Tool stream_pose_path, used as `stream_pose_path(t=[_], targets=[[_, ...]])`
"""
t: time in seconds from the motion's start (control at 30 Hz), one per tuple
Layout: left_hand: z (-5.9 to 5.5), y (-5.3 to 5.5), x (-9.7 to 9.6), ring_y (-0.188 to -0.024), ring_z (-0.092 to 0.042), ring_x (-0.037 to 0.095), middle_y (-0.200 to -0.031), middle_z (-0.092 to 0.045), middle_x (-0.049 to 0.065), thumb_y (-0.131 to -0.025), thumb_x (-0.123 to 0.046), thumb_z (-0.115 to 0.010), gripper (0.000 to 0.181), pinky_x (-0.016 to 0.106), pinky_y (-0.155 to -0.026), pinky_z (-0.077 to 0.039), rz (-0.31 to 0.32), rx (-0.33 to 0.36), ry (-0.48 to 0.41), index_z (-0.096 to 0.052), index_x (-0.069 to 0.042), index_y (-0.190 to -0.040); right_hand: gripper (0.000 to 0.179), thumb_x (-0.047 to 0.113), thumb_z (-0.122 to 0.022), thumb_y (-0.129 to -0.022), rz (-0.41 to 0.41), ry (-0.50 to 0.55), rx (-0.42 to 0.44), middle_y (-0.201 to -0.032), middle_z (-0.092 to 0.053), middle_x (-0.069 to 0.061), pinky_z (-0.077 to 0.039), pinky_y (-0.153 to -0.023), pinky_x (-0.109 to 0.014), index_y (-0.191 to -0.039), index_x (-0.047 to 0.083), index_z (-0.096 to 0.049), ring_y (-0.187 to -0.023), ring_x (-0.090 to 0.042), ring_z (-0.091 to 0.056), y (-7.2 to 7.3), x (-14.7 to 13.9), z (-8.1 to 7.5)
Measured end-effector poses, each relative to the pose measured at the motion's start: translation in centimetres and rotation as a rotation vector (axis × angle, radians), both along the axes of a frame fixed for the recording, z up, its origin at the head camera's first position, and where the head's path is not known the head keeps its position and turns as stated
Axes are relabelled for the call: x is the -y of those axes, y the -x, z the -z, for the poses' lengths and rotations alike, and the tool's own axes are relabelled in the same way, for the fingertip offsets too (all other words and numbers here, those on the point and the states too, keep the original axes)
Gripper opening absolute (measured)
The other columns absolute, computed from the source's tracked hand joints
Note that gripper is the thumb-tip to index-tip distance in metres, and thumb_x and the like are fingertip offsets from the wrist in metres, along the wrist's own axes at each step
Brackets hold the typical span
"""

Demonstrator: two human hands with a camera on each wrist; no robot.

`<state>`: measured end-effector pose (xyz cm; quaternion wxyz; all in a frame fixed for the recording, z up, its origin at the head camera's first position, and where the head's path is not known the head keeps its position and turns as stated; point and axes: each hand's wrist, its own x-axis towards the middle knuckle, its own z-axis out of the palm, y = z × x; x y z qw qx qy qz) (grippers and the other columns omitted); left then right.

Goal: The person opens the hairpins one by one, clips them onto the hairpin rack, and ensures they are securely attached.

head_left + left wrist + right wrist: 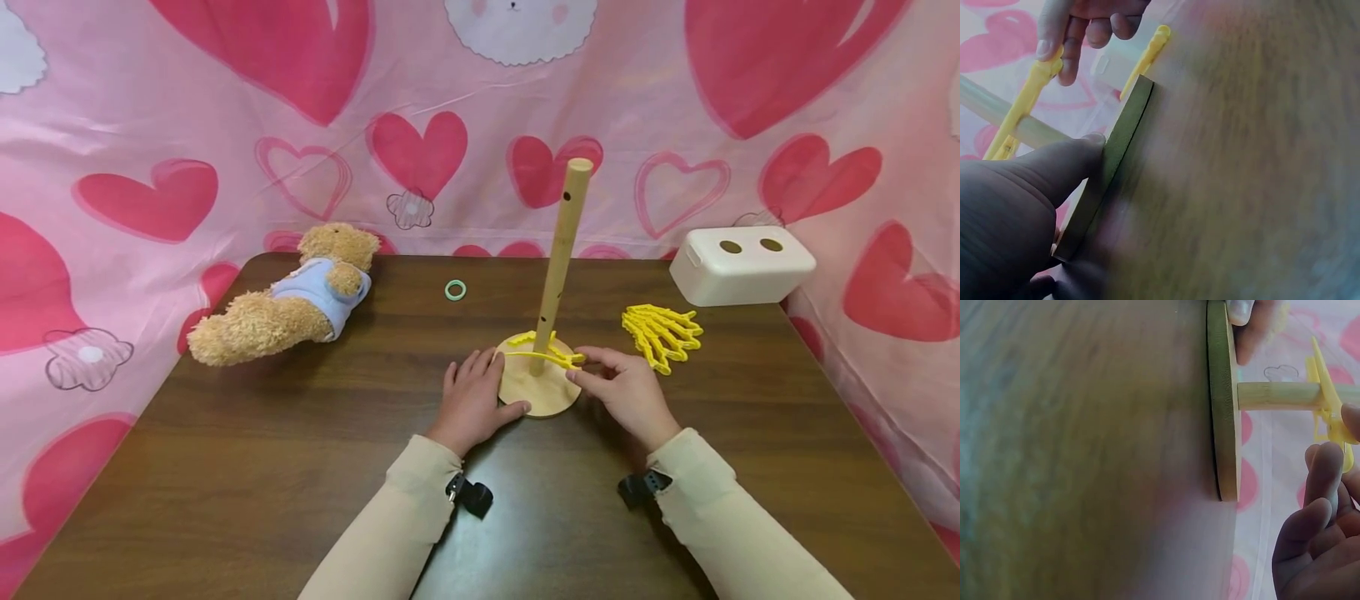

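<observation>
A wooden stand has a round base (542,395) and an upright pole (564,242) with small dark holes. My left hand (471,400) holds the base by its left and front rim; its thumb (1069,164) lies along the edge. My right hand (626,390) pinches one end of a yellow plastic piece (536,357) between thumb and fingertips. In the right wrist view, the yellow piece (1329,394) sits at the pole, apart from the base. How it joins the pole I cannot tell. Part of the right hand (1319,544) is cut off there.
Several more yellow branching pieces (662,333) lie on the dark wooden table (262,467), right of the stand. Behind them is a white box (738,279) with two round holes. A green ring (455,290) lies behind the left hand; a teddy bear (300,300) lies at left.
</observation>
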<state>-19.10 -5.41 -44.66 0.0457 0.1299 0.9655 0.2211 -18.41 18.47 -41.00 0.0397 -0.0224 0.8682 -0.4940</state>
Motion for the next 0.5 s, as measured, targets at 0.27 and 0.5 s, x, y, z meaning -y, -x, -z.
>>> stream_pose_path(t=[0.27,0.5], targets=[[0.34,0.15,-0.07,-0.149,-0.026,0.03,-0.159,-0.037,0.007,-0.082,-0.063,-0.074,0.093,0.06,-0.118,-0.011,-0.042,-0.001,-0.069,-0.041,-0.012,-0.153,0.059,0.043,-0.076,-0.089,0.026,0.049,0.019,-0.111,-0.068,-0.011,-0.054,-0.068,-0.036,-0.137,0.013,-0.061,-0.079,-0.033,-0.062,-0.11,-0.04,0.29],[0.35,0.09,-0.03,-0.149,-0.027,0.029,-0.157,-0.04,0.006,-0.081,-0.061,-0.076,0.094,0.061,-0.118,-0.011,-0.051,-0.008,-0.098,-0.041,-0.011,-0.153,0.062,0.049,-0.075,-0.087,0.069,0.122,0.023,-0.118,-0.065,-0.009,-0.055,-0.073,-0.036,-0.136,0.013,-0.061,-0.088,-0.034,-0.061,-0.26,-0.47,0.56]])
